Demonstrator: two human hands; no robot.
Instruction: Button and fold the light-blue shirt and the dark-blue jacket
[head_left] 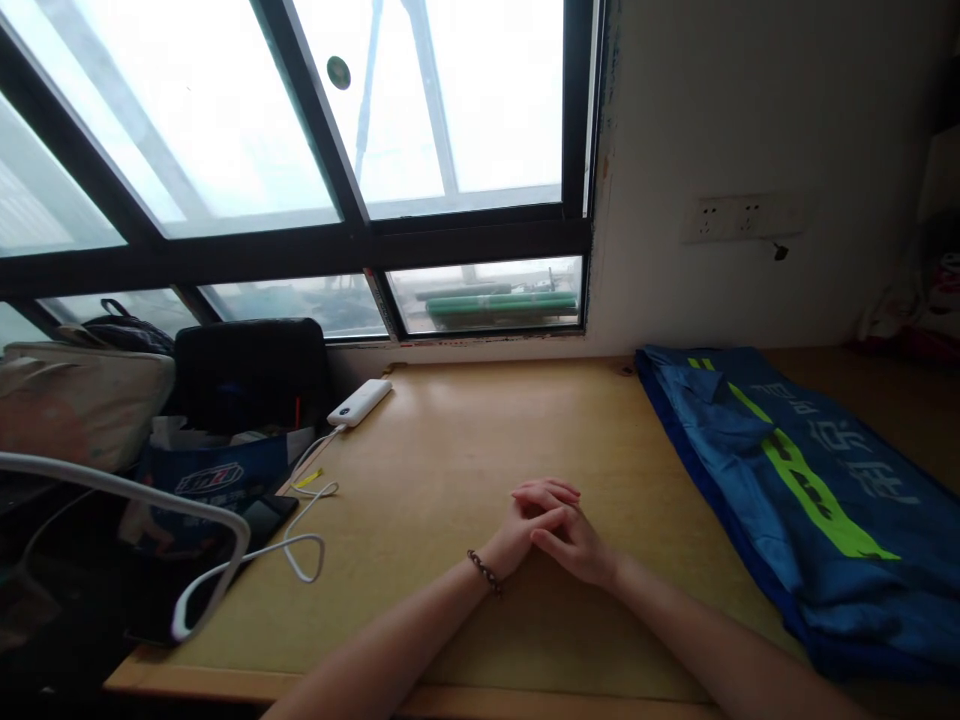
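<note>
My left hand (525, 525) and my right hand (574, 545) rest clasped together on the wooden table (450, 450), fingers interlaced, nothing visible in them. A dark bead bracelet (484, 573) circles my left wrist. Both forearms lie on the tabletop, coming in from the near edge. A blue garment with a lime stripe and white lettering (810, 490) lies spread out to the right of my hands, apart from them.
A white power bank (360, 402) with a white cable (304, 530) lies at the table's left. Bags (82, 400), a black case (251, 370) and a blue bag (214, 480) crowd the left side. A window (300, 150) spans the back; a wall socket (739, 217) is at the right.
</note>
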